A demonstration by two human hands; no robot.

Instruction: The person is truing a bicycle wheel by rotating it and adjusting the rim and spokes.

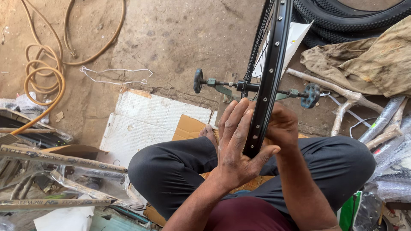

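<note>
Wheel rim: your black bicycle wheel rim (270, 72) stands upright, edge-on to you, above your lap; spoke holes show along its inner face, and thin spokes run toward the hub.
Axle stand: the rim sits on a truing stand axle (252, 87) that crosses it, with a black knob at the left end (198, 80) and a blue-grey knob at the right end (310, 95).
Left hand: your left hand (237, 145) lies against the rim's near side, fingers spread upward along it, thumb hooked under the lower edge; it is pressed to the rim, not closed into a fist.
Right hand: your right hand (282, 126) sits on the far side of the rim, fingers curled toward it; the rim hides the fingertips, so you cannot tell whether they pinch anything.
Hands together: both flank the same low stretch of rim, just apart with the rim between them.
Seat: you sit cross-legged in dark trousers on flattened cardboard (141, 122) on the concrete floor (180, 38).
Left surroundings: coiled tan hose (43, 77); wrapped bicycle frame tubes (60, 158).
Right surroundings: black tyres (342, 17), a stained cloth (368, 64), more wrapped parts (387, 132).
</note>
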